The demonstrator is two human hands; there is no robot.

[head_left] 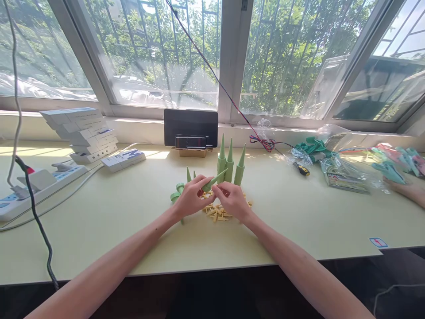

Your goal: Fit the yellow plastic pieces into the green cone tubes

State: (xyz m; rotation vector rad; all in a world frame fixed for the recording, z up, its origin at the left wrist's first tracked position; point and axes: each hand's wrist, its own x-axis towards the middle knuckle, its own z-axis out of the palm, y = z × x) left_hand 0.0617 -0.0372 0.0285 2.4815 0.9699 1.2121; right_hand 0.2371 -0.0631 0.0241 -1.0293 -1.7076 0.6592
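Observation:
My left hand [193, 195] is closed around a pale green pointed cone [217, 177], its tip slanting up to the right. At the cone's wide lower end, the fingers of my right hand [234, 201] are pinched together; anything between them is hidden. Both hands hover over a heap of small tan pieces [219, 215]. Just behind stand several green cylinders topped with pointed cones [239, 170]. Left of my left hand lie more green parts [175, 193], with further cone tips [188, 174] showing above it.
A phone [190, 141] leans before a black tablet [191, 122] at the back. White boxes [89, 133] are stacked left, near a power strip [43, 190]. To the right are a screwdriver [301, 169], bagged parts [345, 175] and another person's hand [407, 188].

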